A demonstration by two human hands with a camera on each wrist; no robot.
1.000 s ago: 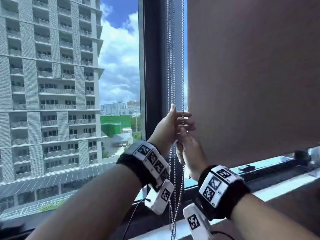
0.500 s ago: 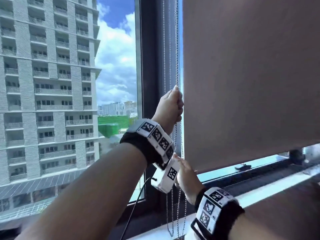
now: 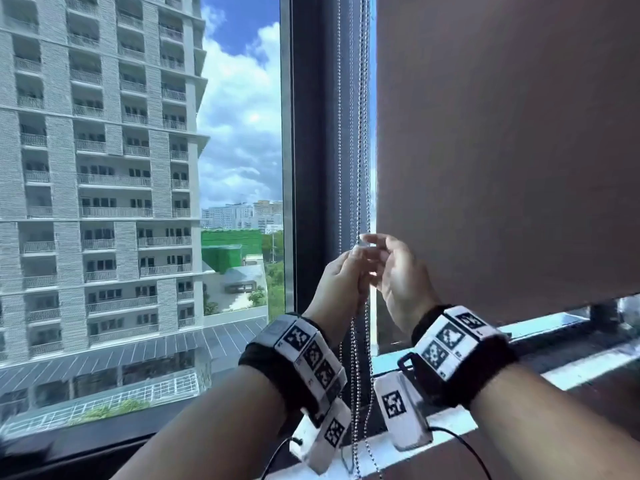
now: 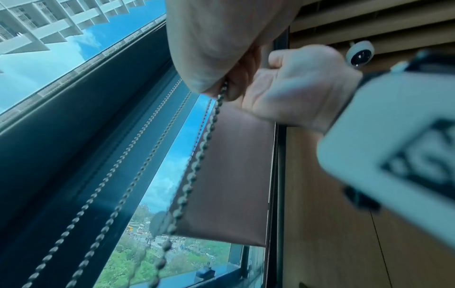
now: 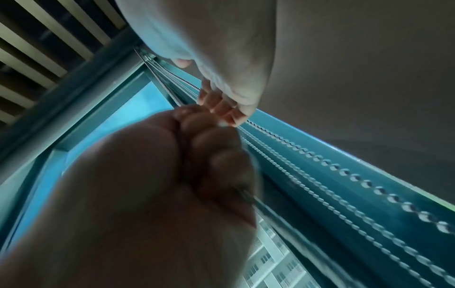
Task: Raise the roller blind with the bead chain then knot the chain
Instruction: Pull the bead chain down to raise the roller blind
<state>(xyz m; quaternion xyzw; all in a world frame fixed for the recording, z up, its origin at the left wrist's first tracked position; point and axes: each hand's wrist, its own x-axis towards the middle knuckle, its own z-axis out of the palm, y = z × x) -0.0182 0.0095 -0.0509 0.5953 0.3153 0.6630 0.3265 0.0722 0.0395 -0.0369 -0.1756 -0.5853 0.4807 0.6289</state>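
The brown roller blind (image 3: 502, 150) covers the right pane, its bottom edge a little above the sill. Several strands of metal bead chain (image 3: 360, 133) hang down the dark window frame beside it. My left hand (image 3: 343, 282) grips the chain in a fist; in the left wrist view a strand (image 4: 197, 159) runs out from under the curled fingers (image 4: 236, 85). Just above and to the right, my right hand (image 3: 391, 268) reaches its thumb and fingertips to the chain and pinches it. The right wrist view shows those fingertips (image 5: 229, 115) at the strands over the left fist (image 5: 160, 175).
The dark vertical window frame (image 3: 308, 150) stands left of the chains, with glass and a tower block beyond. The white sill (image 3: 450, 424) runs below my wrists. A small dark object (image 3: 602, 310) sits on the ledge under the blind. A white camera (image 4: 360, 54) hangs on the slatted wall.
Half a second ago my left hand was high on the chain and my right hand low. The left hand has since come down with the chain; the right has risen above it.
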